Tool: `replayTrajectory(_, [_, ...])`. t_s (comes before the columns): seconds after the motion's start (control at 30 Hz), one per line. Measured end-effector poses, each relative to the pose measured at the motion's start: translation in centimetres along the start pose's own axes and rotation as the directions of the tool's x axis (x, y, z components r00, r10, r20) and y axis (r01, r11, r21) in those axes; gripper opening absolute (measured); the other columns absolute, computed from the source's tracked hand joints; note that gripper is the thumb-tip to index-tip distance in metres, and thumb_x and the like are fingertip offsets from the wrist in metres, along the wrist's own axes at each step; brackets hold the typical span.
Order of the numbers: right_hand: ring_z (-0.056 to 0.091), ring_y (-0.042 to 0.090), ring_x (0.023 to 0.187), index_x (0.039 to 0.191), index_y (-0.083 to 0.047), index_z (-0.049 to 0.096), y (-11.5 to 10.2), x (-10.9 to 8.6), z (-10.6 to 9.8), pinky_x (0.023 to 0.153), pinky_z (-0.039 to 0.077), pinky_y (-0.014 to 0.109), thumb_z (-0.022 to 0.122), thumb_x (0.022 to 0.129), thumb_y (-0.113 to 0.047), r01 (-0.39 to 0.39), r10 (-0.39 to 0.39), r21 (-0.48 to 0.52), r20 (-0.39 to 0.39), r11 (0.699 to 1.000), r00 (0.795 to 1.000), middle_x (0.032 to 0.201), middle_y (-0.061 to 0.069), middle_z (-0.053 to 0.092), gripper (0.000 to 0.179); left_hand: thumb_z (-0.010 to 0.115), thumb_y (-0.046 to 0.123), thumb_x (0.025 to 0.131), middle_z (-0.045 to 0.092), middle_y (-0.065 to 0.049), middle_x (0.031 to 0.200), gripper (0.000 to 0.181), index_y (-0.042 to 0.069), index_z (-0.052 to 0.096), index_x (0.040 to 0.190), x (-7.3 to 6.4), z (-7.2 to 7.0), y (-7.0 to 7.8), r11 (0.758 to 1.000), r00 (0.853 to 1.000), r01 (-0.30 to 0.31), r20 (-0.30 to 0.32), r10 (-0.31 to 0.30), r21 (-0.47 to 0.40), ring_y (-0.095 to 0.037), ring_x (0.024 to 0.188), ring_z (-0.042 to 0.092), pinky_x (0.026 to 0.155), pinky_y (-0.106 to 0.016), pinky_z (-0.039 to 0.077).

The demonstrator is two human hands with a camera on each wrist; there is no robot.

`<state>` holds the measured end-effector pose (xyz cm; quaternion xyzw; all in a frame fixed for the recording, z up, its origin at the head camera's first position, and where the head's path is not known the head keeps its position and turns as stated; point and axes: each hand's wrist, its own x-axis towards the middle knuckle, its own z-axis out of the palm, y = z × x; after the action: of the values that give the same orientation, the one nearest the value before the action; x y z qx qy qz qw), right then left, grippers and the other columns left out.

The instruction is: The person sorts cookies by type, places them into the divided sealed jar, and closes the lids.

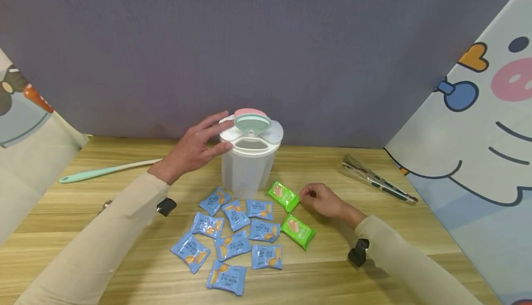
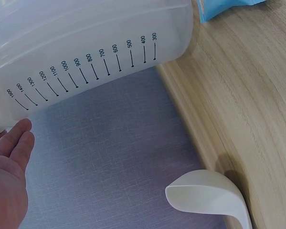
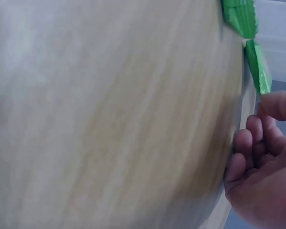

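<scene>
A translucent storage canister (image 1: 247, 171) with a white lid stands at the back. Its mint-green flap (image 1: 252, 124) is raised, showing an opening in the lid. My left hand (image 1: 197, 143) rests at the lid's left side, fingers extended; the left wrist view shows the fingers (image 2: 21, 143) near the canister's top end, by its printed scale. With thumb and forefinger my right hand (image 1: 324, 199) pinches the corner of a green snack packet (image 1: 283, 196), seen edge-on in the right wrist view. A second green packet (image 1: 298, 231) lies just in front of it.
Several blue snack packets (image 1: 232, 245) lie before the canister on the wooden table (image 1: 332, 272). At left, behind my left arm, is a ladle (image 1: 95, 173), its white bowl visible in the left wrist view. Metal tongs (image 1: 378, 179) lie at right. A grey panel (image 1: 291, 41) closes the back.
</scene>
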<state>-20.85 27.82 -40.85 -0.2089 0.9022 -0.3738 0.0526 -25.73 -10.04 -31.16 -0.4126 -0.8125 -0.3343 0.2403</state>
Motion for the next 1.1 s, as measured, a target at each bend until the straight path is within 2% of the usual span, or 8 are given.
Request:
replayTrajectory(0.27, [0.051,0.015,0.065,0.094,0.005,0.063,-0.6,-0.2,-0.1,0.054,0.045,0.025,0.053,0.092,0.002,-0.043,0.061,0.148,-0.117,0.988,0.991,0.081,0.009,0.060,0.011,0.053,0.054,0.091,0.037,-0.012,0.147,0.065,0.007,0.051,0.136,0.0,0.0,0.0,1.000,1.000,0.006,0.004,-0.006,-0.001,-0.035,0.128,0.040,0.097,-0.055,0.037])
replayTrajectory(0.37, [0.049,0.015,0.059,0.094,0.004,0.062,-0.9,-0.3,-0.1,0.049,0.043,0.025,0.053,0.094,0.000,-0.021,0.049,0.177,-0.156,0.984,0.987,0.079,0.011,0.059,0.010,0.051,0.056,0.091,0.038,-0.012,0.146,0.066,0.007,0.052,0.136,0.0,0.0,0.0,1.000,1.000,-0.002,-0.004,0.002,0.001,-0.034,0.128,0.041,0.098,-0.055,0.037])
replayTrajectory(0.6, [0.051,0.013,0.068,0.090,0.004,0.061,-2.0,-0.3,-0.1,0.057,0.044,0.023,0.054,0.095,0.001,0.085,-0.038,0.156,-0.287,0.984,0.957,0.081,0.012,0.060,0.009,0.049,0.058,0.091,0.038,-0.013,0.146,0.068,0.006,0.052,0.135,0.1,0.0,0.1,1.000,1.000,-0.005,-0.005,0.005,0.000,-0.035,0.128,0.041,0.097,-0.055,0.038])
replayTrajectory(0.8, [0.049,0.014,0.067,0.089,0.009,0.058,-5.2,-1.0,-0.9,0.057,0.042,0.023,0.052,0.094,0.007,0.132,-0.095,0.080,-0.354,0.988,0.930,0.077,0.010,0.056,0.008,0.049,0.057,0.092,0.038,-0.013,0.146,0.068,0.006,0.052,0.135,0.1,0.0,0.1,1.000,1.000,0.003,-0.001,-0.003,0.003,-0.034,0.128,0.041,0.098,-0.055,0.037])
replayTrajectory(0.97, [0.051,0.017,0.066,0.090,0.010,0.057,-6.5,-1.4,-1.6,0.056,0.044,0.023,0.051,0.093,0.008,0.175,-0.180,-0.051,-0.415,0.983,0.892,0.078,0.013,0.057,0.007,0.050,0.057,0.092,0.038,-0.012,0.146,0.067,0.007,0.052,0.136,0.1,0.1,0.1,1.000,1.000,0.008,0.002,-0.008,0.006,-0.034,0.128,0.041,0.098,-0.055,0.037])
replayTrajectory(1.1, [0.049,0.019,0.064,0.088,0.011,0.055,-6.9,-1.4,-2.3,0.054,0.041,0.024,0.051,0.089,0.016,0.289,-0.314,-0.126,-0.469,0.949,0.826,0.077,0.015,0.057,0.006,0.050,0.057,0.091,0.038,-0.011,0.146,0.067,0.007,0.052,0.135,0.2,0.1,0.1,1.000,1.000,0.007,-0.001,-0.007,0.006,-0.034,0.127,0.041,0.097,-0.055,0.037])
